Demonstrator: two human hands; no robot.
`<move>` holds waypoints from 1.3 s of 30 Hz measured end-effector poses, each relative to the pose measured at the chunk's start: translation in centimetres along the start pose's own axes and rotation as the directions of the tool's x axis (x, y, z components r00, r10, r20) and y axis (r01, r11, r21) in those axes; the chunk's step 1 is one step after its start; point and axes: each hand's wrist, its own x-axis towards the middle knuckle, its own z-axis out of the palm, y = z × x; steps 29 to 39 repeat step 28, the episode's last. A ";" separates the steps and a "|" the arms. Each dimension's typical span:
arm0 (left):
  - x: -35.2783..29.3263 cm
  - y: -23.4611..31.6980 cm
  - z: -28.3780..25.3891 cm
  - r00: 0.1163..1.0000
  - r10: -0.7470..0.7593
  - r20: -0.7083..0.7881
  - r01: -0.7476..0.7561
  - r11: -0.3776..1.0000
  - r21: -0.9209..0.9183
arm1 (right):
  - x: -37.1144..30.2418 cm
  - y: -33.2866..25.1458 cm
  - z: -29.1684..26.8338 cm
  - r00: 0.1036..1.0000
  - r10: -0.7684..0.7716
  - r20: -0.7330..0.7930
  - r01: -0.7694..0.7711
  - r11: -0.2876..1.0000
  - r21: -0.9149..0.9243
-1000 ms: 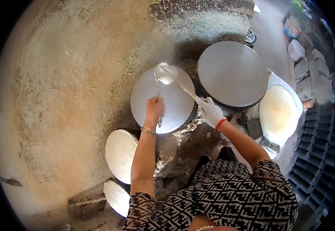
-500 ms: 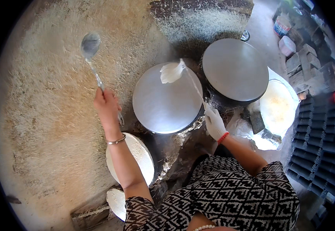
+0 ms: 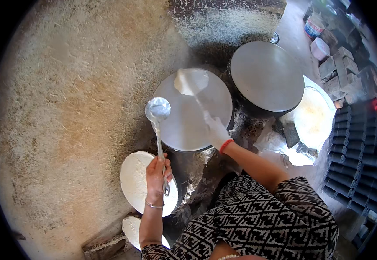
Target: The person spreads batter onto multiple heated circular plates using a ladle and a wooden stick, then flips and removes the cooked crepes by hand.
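My bare left hand [image 3: 156, 173], a bracelet at its wrist, is closed round the handle of a metal ladle [image 3: 158, 110]. The ladle's bowl, streaked with white, hangs over the left edge of the middle round griddle [image 3: 188, 130]. My right hand [image 3: 216, 132], in a white glove, grips a thin-handled spreader [image 3: 183, 83] with a pale, flat head. That head is on or just above the far part of the griddle, beside a whitish batter patch [image 3: 200, 80]; contact is hard to judge. Below my left hand, a white layer [image 3: 136, 175] covers another griddle.
A bare grey griddle [image 3: 266, 76] stands at the far right of the middle one. Another white-covered round [image 3: 132, 229] sits at the lower left. Pale flatbread [image 3: 313, 115] lies on white sheeting at the right, near dark ridged tiles [image 3: 353, 160]. A rough wall [image 3: 75, 108] borders the left.
My left hand has brought the ladle down and right from beside the wall. My right hand has moved left with the spreader, its head now low over the griddle, where a batter patch shows.
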 end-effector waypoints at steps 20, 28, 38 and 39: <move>-12.5 -6.2 0.7 0.972 -0.122 -0.201 0.090 0.983 -0.162 | 6.7 0.0 -4.4 0.956 -0.188 0.227 0.265 0.885 -0.382; -13.6 -5.9 0.2 0.970 -0.095 -0.225 0.052 0.980 -0.190 | -2.7 1.4 -4.6 0.986 -0.160 0.045 0.165 0.974 -0.152; -13.6 -5.9 0.2 0.970 -0.095 -0.225 0.052 0.980 -0.190 | -2.7 1.4 -4.6 0.986 -0.160 0.045 0.165 0.974 -0.152; -13.6 -5.9 0.2 0.970 -0.095 -0.225 0.052 0.980 -0.190 | -2.7 1.4 -4.6 0.986 -0.160 0.045 0.165 0.974 -0.152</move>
